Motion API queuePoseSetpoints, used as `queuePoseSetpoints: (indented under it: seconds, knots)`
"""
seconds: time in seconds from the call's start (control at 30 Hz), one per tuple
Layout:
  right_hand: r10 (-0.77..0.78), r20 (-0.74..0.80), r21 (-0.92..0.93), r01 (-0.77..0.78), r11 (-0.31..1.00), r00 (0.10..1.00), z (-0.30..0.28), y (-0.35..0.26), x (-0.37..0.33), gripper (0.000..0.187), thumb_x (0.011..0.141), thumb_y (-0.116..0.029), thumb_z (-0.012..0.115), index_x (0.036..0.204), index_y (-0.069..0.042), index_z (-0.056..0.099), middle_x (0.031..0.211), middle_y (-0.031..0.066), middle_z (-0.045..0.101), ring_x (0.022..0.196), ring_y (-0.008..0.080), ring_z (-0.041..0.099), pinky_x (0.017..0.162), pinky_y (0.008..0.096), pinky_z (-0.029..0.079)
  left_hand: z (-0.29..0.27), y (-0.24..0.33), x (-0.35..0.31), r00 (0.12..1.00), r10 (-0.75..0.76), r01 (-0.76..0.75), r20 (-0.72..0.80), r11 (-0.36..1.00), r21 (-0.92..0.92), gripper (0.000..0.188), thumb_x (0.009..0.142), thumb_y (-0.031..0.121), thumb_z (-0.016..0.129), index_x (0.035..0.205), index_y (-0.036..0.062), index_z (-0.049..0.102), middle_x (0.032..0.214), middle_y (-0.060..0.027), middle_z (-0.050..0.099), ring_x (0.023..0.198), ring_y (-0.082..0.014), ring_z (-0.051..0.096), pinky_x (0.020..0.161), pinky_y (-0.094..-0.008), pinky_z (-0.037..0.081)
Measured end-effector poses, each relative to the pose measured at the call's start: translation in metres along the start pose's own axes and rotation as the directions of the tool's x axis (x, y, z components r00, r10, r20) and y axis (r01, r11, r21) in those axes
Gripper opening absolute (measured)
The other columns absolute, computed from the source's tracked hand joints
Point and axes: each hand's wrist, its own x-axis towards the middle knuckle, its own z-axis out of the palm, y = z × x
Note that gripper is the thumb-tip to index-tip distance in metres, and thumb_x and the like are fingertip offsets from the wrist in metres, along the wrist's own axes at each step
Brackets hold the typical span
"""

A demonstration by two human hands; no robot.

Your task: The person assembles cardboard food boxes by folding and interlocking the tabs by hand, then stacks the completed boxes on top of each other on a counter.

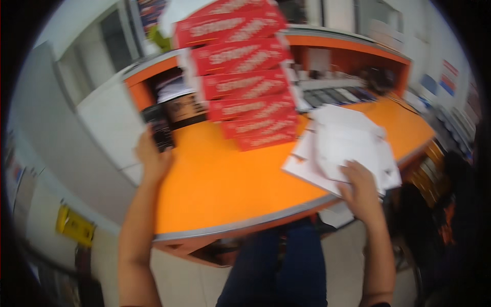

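At the left end of the orange desk (pixel 220 199), my left hand (pixel 152 157) is closed around a black smartphone (pixel 160 130). Its dark face is turned up, and the details are blurred. My right hand (pixel 362 187) grips the near edge of a loose pile of white sheets (pixel 348 138), which could be paper or thin card. The pile lies askew at the right of the desk and reaches its front edge. Between my hands, farther back, rises a tall stack of red boxes (pixel 248 84) with white lettering.
A raised orange shelf (pixel 353 43) runs along the back, with a row of phones (pixel 337 95) below it. A brown box (pixel 186 108) sits at the back left. A grey partition (pixel 66 123) stands left of the desk, and a yellow object (pixel 75 225) is lower left.
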Motion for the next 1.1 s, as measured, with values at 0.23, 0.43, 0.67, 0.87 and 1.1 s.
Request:
queuePoseSetpoints:
  seconds: [0.23, 0.43, 0.67, 0.87, 1.1]
  knots:
    - [0.089, 0.102, 0.010, -0.091, 0.996, 0.991, -0.013, -0.018, 0.004, 0.039, 0.085, -0.011, 0.070, 0.123, -0.003, 0.063, 0.137, 0.0195, 0.059, 0.131, 0.0411, 0.050, 0.110, 0.0478, 0.038, -0.014, 0.002, -0.006, 0.982, -0.160, 0.160, 0.104, 0.987, 0.004, 0.102, 0.077, 0.022, 0.077, 0.158, 0.0095, 0.017, 0.150, -0.0201, 0.038, 0.143, -0.0409, 0.027, 0.114, -0.0680, 0.011]
    - [0.117, 0.130, 0.010, -0.120, 0.993, 0.985, -0.013, -0.020, 0.005, 0.039, 0.087, -0.011, 0.067, 0.124, -0.002, 0.062, 0.138, 0.0206, 0.057, 0.133, 0.0417, 0.048, 0.112, 0.0482, 0.036, -0.011, -0.002, -0.007, 0.975, -0.167, 0.172, 0.146, 0.985, -0.026, 0.102, 0.077, 0.021, 0.075, 0.159, 0.0108, 0.015, 0.155, -0.0176, 0.035, 0.145, -0.0443, 0.025, 0.113, -0.0714, 0.005]
    - [0.113, 0.130, -0.011, -0.113, 0.994, 0.985, -0.013, -0.018, 0.003, 0.038, 0.088, -0.011, 0.066, 0.125, -0.003, 0.061, 0.139, 0.0208, 0.056, 0.134, 0.0419, 0.047, 0.112, 0.0483, 0.036, -0.009, -0.001, -0.005, 0.964, -0.177, 0.185, 0.200, 0.983, -0.019, 0.103, 0.077, 0.022, 0.074, 0.159, 0.0111, 0.014, 0.154, -0.0183, 0.036, 0.144, -0.0438, 0.025, 0.111, -0.0730, 0.005]
    - [0.114, 0.137, -0.011, -0.113, 0.994, 0.984, -0.014, -0.018, 0.003, 0.037, 0.089, -0.011, 0.066, 0.125, -0.003, 0.061, 0.139, 0.0206, 0.057, 0.134, 0.0421, 0.047, 0.112, 0.0482, 0.036, -0.010, 0.002, -0.005, 0.980, -0.152, 0.158, 0.126, 0.987, -0.034, 0.104, 0.075, 0.022, 0.077, 0.158, 0.0106, 0.015, 0.151, -0.0187, 0.036, 0.141, -0.0413, 0.028, 0.111, -0.0719, 0.008]
    - [0.099, 0.134, 0.003, -0.100, 0.995, 0.986, -0.013, -0.018, 0.005, 0.038, 0.088, -0.010, 0.067, 0.124, -0.002, 0.062, 0.138, 0.0212, 0.057, 0.133, 0.0421, 0.048, 0.111, 0.0482, 0.037, -0.002, -0.009, -0.003, 0.963, -0.265, 0.267, 0.049, 0.962, -0.057, 0.120, 0.072, 0.034, 0.087, 0.156, -0.0012, 0.009, 0.150, -0.0277, 0.032, 0.139, -0.0438, 0.034, 0.112, -0.0560, 0.029]
